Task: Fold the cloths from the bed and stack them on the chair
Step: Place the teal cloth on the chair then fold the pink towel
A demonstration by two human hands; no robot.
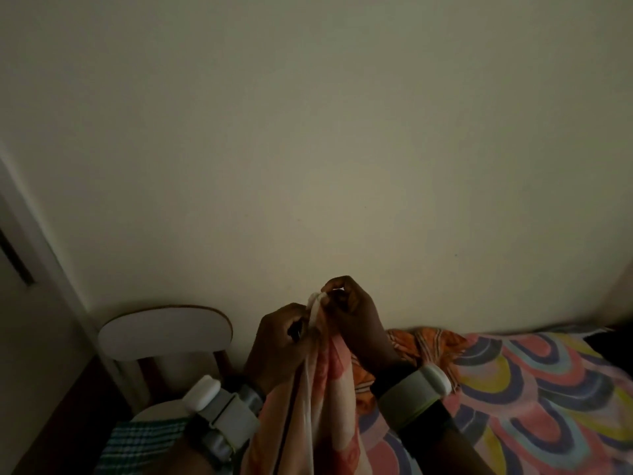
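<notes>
A pale cloth with pink and orange patches [318,399] hangs down in front of me, held up by its top edge. My left hand [279,341] grips the cloth just below the top. My right hand [352,313] pinches the white top corner beside it, so the two hands nearly touch. A white-backed chair [164,332] stands against the wall at the lower left, with a green checked cloth [144,440] lying on its seat. An orange patterned cloth [431,347] lies crumpled on the bed behind my right wrist.
The bed [534,399], under a sheet with bright curved bands, fills the lower right. A bare cream wall [308,149] takes up most of the view. A door frame [30,217] runs down the left edge. Both wrists wear strapped bands.
</notes>
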